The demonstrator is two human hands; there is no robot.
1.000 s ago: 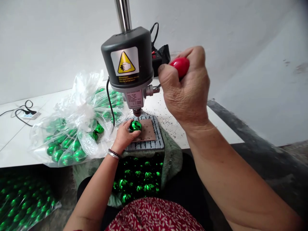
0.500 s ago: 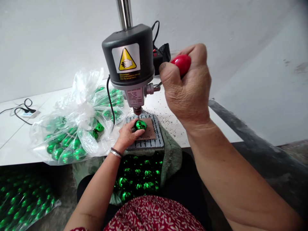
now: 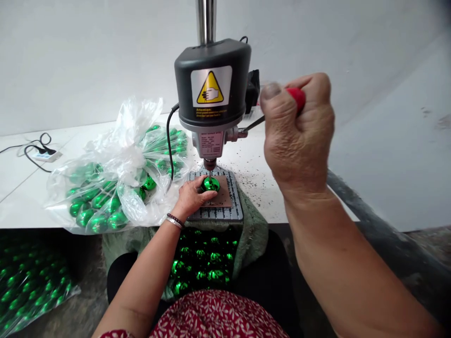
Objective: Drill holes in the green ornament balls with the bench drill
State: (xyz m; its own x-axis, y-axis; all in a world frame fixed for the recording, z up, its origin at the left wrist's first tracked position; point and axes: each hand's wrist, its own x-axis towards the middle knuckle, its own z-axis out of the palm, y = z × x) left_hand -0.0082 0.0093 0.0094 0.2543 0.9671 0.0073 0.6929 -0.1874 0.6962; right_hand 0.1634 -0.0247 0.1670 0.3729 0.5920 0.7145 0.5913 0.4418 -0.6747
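My left hand (image 3: 192, 196) is curled round a shiny green ball (image 3: 211, 185), holding it on a brown board (image 3: 224, 195). The board lies on the slotted grey base of a drill press (image 3: 212, 84). Directly above the ball is the drill bit (image 3: 210, 173), its tip at or very near the ball's top; whether it has gone in I cannot tell. My right hand (image 3: 299, 131) is closed around the red knob of the feed lever (image 3: 254, 123), to the right of the press head.
A clear plastic bag (image 3: 123, 162) of green balls sits left of the press. Below the base, many more green balls (image 3: 207, 256) fill a green sack (image 3: 252, 239). Another bag of balls (image 3: 31, 281) is at lower left. A power strip (image 3: 47, 155) and dark shavings lie on the white table (image 3: 21, 188).
The view has shifted, so the press and both hands appear farther right. My right hand sits slightly lower with the lever. The left hand still holds the ball under the bit.
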